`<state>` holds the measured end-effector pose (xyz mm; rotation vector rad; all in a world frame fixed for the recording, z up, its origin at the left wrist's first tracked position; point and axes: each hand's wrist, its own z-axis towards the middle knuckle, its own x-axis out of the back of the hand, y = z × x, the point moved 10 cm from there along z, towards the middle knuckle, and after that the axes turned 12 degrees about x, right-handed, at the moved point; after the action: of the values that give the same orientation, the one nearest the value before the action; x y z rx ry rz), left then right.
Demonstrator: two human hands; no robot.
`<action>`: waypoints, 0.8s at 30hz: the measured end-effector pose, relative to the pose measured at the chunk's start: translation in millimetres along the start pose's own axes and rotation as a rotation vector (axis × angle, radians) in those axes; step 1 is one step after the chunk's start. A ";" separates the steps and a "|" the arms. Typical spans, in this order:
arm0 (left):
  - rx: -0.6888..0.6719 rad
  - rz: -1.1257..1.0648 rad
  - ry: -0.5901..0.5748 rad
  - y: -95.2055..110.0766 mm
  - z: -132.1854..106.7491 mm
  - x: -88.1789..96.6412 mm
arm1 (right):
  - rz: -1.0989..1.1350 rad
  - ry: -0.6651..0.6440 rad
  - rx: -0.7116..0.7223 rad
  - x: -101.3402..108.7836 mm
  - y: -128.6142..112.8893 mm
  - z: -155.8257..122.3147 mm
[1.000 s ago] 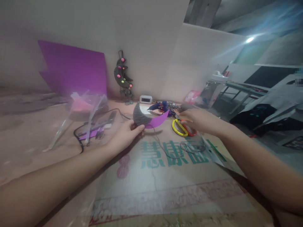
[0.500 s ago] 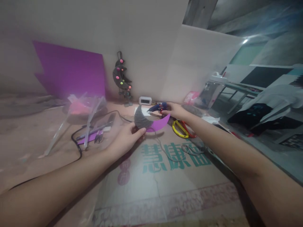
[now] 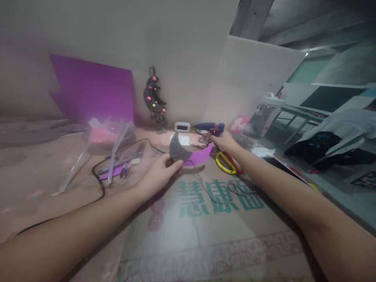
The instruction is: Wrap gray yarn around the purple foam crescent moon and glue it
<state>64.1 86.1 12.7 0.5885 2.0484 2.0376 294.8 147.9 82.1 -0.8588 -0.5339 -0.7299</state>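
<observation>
My left hand (image 3: 160, 172) pinches a crescent-shaped card, its thumb on top. Grey cord (image 3: 178, 149) is wound round the crescent's left part, while the bare purple tip (image 3: 202, 154) points right. From the crescent a loose strand of cord (image 3: 205, 190) trails down over the board. Farther back, my right hand (image 3: 225, 141) is closed at the handle of a blue glue gun (image 3: 209, 127) with a small red light. The gun's nozzle faces left; my fingers partly hide the handle.
Yellow-and-red-handled scissors (image 3: 225, 162) lie below my right wrist. A small white digital clock (image 3: 182, 126) stands by the wall, near a hanging moon ornament (image 3: 154, 98). Purple card (image 3: 96, 90) leans at left behind a plastic bag (image 3: 108, 133). A clear jug (image 3: 266, 113) stands right; a person sits beyond.
My right hand has moved the glue gun away from the crescent, back and to the right, and its nozzle has levelled out. My left hand keeps hold of the crescent.
</observation>
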 end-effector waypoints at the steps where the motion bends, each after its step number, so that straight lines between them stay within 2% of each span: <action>1: -0.002 -0.008 0.004 -1.3 0.8 1.1 | 0.019 0.037 0.004 6.4 -4.3 -4.7; 5: 0.019 -0.034 0.034 -6.4 3.6 6.3 | 0.148 0.266 0.003 37.6 -30.6 -35.6; 8: 0.002 -0.007 0.075 -1.0 1.7 10.8 | 0.143 0.325 0.067 49.3 -66.9 -64.4; 11: 0.005 0.053 0.130 5.1 -2.0 15.6 | 0.049 0.224 0.032 41.7 -88.3 -90.5; 14: 0.017 0.099 0.149 7.2 -3.9 16.7 | -0.011 0.120 0.035 28.4 -91.3 -107.1; 19: 0.027 0.130 0.138 10.3 -6.4 13.1 | 0.005 0.006 0.159 9.6 -83.7 -110.0; 24: 0.007 0.124 0.139 15.1 -8.6 11.8 | -0.048 -0.089 0.214 1.6 -92.2 -109.2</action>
<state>52.1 82.7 29.6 0.6047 2.1464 2.1996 240.4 16.5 67.4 -0.6833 -0.7008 -0.6669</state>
